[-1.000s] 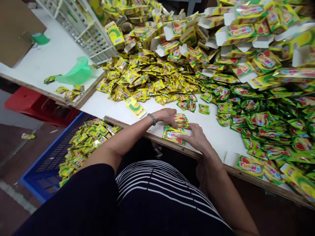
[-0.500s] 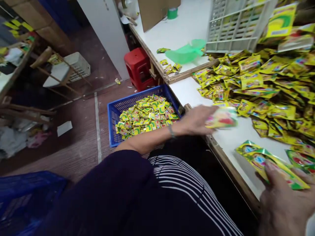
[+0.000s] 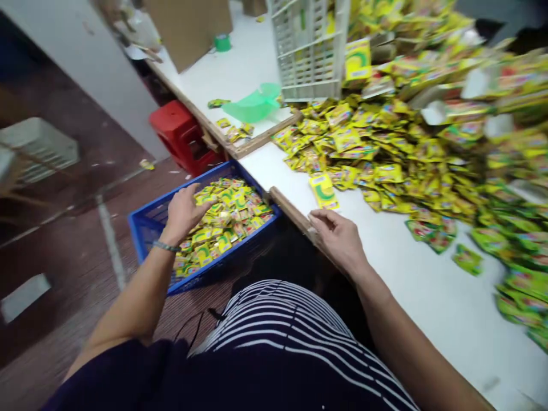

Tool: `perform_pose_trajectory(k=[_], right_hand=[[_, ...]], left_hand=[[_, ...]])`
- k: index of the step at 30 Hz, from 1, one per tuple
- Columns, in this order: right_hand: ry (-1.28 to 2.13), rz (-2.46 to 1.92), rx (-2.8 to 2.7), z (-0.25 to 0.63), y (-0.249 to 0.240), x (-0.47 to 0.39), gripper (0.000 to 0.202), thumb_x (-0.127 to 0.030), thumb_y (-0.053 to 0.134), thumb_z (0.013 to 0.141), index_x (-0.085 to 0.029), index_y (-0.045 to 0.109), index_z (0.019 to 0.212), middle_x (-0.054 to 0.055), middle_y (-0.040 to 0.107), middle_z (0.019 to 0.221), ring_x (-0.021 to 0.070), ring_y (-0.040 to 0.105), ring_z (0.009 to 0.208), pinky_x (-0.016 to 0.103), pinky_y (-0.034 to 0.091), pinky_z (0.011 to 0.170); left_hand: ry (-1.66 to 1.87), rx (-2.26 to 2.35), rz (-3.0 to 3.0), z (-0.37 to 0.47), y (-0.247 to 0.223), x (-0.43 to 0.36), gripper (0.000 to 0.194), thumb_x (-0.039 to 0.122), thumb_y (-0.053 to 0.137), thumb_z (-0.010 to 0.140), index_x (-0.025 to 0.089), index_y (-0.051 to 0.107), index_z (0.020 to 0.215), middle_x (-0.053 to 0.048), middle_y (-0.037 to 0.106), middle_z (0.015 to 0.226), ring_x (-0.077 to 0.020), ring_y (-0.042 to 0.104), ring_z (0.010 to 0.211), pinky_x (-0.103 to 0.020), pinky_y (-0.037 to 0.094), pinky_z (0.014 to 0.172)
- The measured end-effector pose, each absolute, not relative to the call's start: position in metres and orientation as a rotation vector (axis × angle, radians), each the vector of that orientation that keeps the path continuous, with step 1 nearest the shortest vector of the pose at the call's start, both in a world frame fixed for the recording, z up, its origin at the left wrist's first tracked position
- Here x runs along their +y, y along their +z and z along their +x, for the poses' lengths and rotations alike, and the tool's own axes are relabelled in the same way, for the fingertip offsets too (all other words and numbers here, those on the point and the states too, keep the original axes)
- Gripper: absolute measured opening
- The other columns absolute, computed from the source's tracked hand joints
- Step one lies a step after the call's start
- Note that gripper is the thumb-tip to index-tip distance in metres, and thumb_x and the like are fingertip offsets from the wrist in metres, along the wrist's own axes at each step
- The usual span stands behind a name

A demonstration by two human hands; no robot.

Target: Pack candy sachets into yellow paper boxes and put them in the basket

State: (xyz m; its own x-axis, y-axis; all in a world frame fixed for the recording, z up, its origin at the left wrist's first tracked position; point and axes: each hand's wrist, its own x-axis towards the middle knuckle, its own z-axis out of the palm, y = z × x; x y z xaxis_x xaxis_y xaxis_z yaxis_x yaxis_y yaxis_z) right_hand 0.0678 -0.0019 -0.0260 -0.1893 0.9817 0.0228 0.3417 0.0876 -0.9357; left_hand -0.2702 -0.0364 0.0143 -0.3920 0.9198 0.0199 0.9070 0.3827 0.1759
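Observation:
My left hand (image 3: 185, 214) hovers over the blue basket (image 3: 199, 275), its fingers spread and nothing in them. Many small yellow-green packets (image 3: 226, 214) fill that basket. At the white table's wooden edge, my right hand (image 3: 338, 234) has thumb and fingertips drawn together; whether something small is between them is hard to make out. Just beyond its fingertips a yellow packet (image 3: 323, 191) lies flat on the white table (image 3: 406, 274). A large heap of yellow sachets (image 3: 385, 148) spreads behind it, with green sachets (image 3: 468, 258) at the right.
A white plastic crate (image 3: 310, 57) stands at the heap's left. Beside it are a green scoop (image 3: 254, 104), a green tape roll (image 3: 222, 43) and cardboard (image 3: 188, 28). A red stool (image 3: 182, 134) stands behind the basket. Flattened boxes (image 3: 483, 85) lie at the upper right.
My left hand has moved from the table edge to above the basket and no longer holds a packet. My right hand has moved left, without the long packets. The view has shifted right.

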Motion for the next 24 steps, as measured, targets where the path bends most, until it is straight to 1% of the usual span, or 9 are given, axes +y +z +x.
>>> perform_pose_trajectory(k=[2,5,7,10,12,16,20,22,24], right_hand=[[0.92,-1.436,-1.688,0.096,-0.03,-0.002,0.035,-0.053,0.057,0.083,-0.022,0.072,0.089,0.008,0.074,0.096,0.0244,0.067,0.088,0.04,0.053,0.084],[0.695,-1.611,-1.644,0.142,-0.035,-0.006,0.033,-0.051,0.055,0.084,-0.023,0.073,0.087,0.008,0.075,0.096,0.0242,0.067,0.083,0.039,0.053,0.08],[0.562,-1.754,-1.574,0.174,-0.04,-0.008,0.034,-0.05,0.053,0.084,-0.023,0.073,0.087,0.008,0.075,0.094,0.024,0.066,0.078,0.039,0.052,0.078],[0.337,-1.975,-1.414,0.226,-0.05,-0.001,0.036,-0.046,0.049,0.084,-0.021,0.073,0.091,0.01,0.074,0.094,0.0246,0.065,0.075,0.041,0.051,0.079],[0.206,-2.06,-1.329,0.259,-0.057,0.01,0.04,-0.045,0.048,0.085,-0.018,0.072,0.1,0.013,0.072,0.105,0.027,0.065,0.086,0.044,0.049,0.086],[0.307,-2.047,-1.565,0.295,-0.074,0.039,0.05,-0.037,0.057,0.08,-0.017,0.062,0.126,0.015,0.063,0.129,0.0305,0.055,0.12,0.046,0.042,0.101],[0.339,-2.087,-1.575,0.286,-0.093,0.049,0.047,-0.03,0.061,0.079,-0.02,0.061,0.125,0.012,0.067,0.119,0.0304,0.061,0.109,0.046,0.045,0.095],[0.321,-2.067,-1.506,0.282,-0.098,0.047,0.044,-0.036,0.061,0.08,-0.02,0.064,0.121,0.011,0.069,0.112,0.0296,0.062,0.103,0.045,0.047,0.091],[0.335,-2.037,-1.454,0.283,-0.098,0.042,0.04,-0.043,0.06,0.079,-0.019,0.068,0.11,0.012,0.069,0.103,0.0281,0.063,0.095,0.044,0.048,0.087]], left_hand=[[0.387,2.334,1.867,-0.232,0.018,-0.011,0.044,0.043,0.054,0.087,0.017,0.059,0.122,-0.011,0.066,0.111,-0.0274,0.06,0.101,-0.038,0.046,0.09],[0.373,1.97,2.112,-0.165,0.019,0.026,0.038,0.042,0.054,0.087,0.017,0.065,0.114,-0.01,0.068,0.104,-0.0261,0.062,0.097,-0.037,0.047,0.089],[0.26,1.79,2.259,-0.122,0.015,0.045,0.04,0.041,0.054,0.087,0.016,0.064,0.116,-0.013,0.067,0.105,-0.0286,0.061,0.1,-0.038,0.046,0.09],[0.125,1.66,2.415,-0.069,0.001,0.066,0.049,0.037,0.059,0.085,0.016,0.056,0.13,-0.018,0.058,0.124,-0.0346,0.054,0.113,-0.043,0.045,0.092],[0.052,1.64,2.459,-0.043,-0.01,0.076,0.062,0.037,0.065,0.081,0.017,0.05,0.137,-0.021,0.05,0.134,-0.0386,0.048,0.119,-0.046,0.044,0.093],[-0.004,1.484,2.537,-0.01,-0.022,0.086,0.074,0.038,0.072,0.075,0.015,0.045,0.141,-0.023,0.051,0.129,-0.0363,0.05,0.115,-0.042,0.043,0.093],[0.044,1.239,2.709,0.005,-0.021,0.09,0.071,0.039,0.072,0.075,0.019,0.048,0.138,-0.02,0.05,0.135,-0.036,0.046,0.122,-0.044,0.04,0.096],[0.033,1.2,2.808,0.008,-0.022,0.096,0.07,0.039,0.071,0.075,0.021,0.047,0.139,-0.018,0.042,0.146,-0.0396,0.036,0.133,-0.05,0.036,0.101],[-0.064,1.133,2.856,0.01,-0.024,0.105,0.061,0.031,0.064,0.08,0.02,0.048,0.138,-0.018,0.043,0.146,-0.0371,0.036,0.135,-0.048,0.035,0.102]])
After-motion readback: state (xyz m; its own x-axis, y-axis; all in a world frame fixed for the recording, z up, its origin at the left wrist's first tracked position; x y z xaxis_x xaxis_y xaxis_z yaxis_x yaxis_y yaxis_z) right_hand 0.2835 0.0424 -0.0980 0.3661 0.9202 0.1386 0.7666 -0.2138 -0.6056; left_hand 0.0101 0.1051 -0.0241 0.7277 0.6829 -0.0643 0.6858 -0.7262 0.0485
